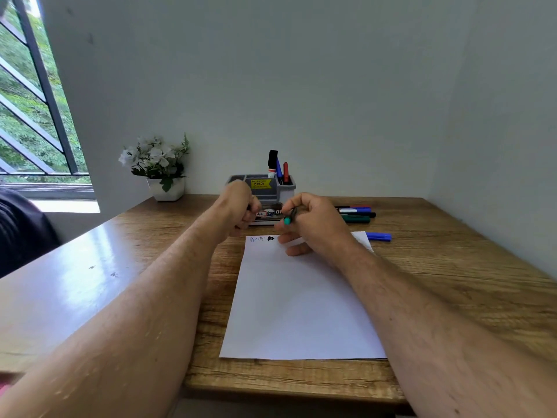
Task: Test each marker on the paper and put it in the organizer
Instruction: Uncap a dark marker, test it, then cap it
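Note:
A white sheet of paper (301, 303) lies on the wooden desk, with a few small scribbles (262, 238) at its top left corner. My right hand (313, 224) hovers over the paper's top edge, gripping a green marker (290, 216) whose green tip points left. My left hand (241, 206) is closed into a fist just left of it, and a dark bit shows between its fingers; what it holds is hidden. The grey organizer (284, 188) stands behind the hands against the wall, holding a black, a blue and a red marker (278, 167).
Several loose markers (355, 213) lie right of the organizer, and a blue one (378, 236) rests by the paper's top right corner. A marker box (268, 213) lies in front of the organizer. A white pot of flowers (162, 173) stands at the back left.

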A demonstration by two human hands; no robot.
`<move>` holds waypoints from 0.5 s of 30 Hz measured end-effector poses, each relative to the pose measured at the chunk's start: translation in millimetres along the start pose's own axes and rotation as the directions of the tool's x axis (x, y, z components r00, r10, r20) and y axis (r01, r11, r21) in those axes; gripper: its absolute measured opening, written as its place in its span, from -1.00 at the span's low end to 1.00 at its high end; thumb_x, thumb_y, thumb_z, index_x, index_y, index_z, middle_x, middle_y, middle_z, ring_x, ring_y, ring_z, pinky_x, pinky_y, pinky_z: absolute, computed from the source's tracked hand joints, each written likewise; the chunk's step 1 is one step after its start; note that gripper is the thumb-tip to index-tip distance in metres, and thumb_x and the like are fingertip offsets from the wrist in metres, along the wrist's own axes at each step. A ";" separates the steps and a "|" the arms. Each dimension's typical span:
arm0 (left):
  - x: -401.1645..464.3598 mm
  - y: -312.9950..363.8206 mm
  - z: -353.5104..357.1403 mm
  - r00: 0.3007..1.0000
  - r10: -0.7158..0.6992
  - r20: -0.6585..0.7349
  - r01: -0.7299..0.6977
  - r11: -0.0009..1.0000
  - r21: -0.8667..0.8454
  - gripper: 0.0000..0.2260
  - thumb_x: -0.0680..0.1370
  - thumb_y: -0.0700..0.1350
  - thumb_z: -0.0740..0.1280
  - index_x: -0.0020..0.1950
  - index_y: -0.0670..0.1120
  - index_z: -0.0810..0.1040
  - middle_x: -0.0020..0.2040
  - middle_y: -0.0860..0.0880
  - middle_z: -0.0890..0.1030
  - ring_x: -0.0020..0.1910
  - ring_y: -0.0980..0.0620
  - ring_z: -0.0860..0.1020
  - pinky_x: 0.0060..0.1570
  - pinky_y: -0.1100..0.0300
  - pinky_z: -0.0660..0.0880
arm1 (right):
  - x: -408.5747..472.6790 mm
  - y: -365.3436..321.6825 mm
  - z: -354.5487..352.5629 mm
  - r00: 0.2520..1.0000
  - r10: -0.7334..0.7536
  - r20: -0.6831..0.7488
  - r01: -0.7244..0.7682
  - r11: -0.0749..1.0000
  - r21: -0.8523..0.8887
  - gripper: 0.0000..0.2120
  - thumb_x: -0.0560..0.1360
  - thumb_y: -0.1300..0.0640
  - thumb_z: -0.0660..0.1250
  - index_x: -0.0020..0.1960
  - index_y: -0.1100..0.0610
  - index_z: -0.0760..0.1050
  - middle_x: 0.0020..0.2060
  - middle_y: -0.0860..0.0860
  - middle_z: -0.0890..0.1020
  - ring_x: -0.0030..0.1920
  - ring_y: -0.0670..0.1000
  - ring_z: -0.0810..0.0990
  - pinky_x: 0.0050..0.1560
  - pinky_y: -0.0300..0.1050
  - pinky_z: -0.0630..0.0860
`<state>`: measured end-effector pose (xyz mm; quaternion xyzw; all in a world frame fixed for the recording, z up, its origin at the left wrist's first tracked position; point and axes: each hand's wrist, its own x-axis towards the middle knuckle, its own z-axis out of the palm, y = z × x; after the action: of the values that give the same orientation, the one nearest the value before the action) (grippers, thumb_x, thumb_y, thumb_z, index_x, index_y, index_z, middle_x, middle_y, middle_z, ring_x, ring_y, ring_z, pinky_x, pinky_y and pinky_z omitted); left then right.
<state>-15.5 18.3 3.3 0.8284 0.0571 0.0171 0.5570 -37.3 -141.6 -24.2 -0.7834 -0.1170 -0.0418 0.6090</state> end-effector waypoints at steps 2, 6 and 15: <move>-2.2 -0.6 0.6 0.999 -0.035 0.036 0.025 0.974 0.227 -0.79 0.41 -0.23 0.07 -0.41 -0.06 0.32 -0.50 -0.01 0.32 -0.50 0.02 0.21 -0.45 0.22 0.17 | -2.0 -1.8 0.8 0.999 -0.011 -0.053 0.012 1.000 0.019 -0.86 0.53 0.04 0.42 -0.12 0.09 0.54 -0.24 0.13 0.71 -0.33 0.09 0.70 -0.30 0.07 0.68; 2.5 -6.1 8.0 0.996 -0.044 0.076 0.001 0.870 0.493 -0.89 0.45 -0.24 0.21 -0.28 -0.11 0.40 -0.30 -0.10 0.44 -0.35 -0.01 0.37 -0.34 0.17 0.33 | -1.1 -2.7 -2.0 0.985 0.062 -0.164 -0.047 0.994 0.094 -0.65 0.61 -0.04 0.21 -0.17 0.16 0.59 -0.40 0.14 0.65 -0.47 0.07 0.60 -0.38 -0.02 0.64; 8.3 -6.4 6.0 0.977 -0.123 0.173 -0.006 0.800 0.600 -0.62 0.22 -0.07 0.47 0.02 -0.09 0.60 0.04 -0.13 0.62 0.01 -0.08 0.56 -0.02 0.03 0.49 | -0.3 -1.4 -0.2 0.989 0.105 -0.103 -0.104 0.995 0.009 -0.83 0.48 0.24 0.35 -0.28 0.17 0.46 -0.32 0.22 0.65 -0.47 0.05 0.54 -0.51 -0.22 0.50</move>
<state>-7.2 16.1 -5.2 0.9567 0.0278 -0.1037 0.2707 -37.9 -141.5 -22.9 -0.7840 -0.0442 -0.0502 0.6172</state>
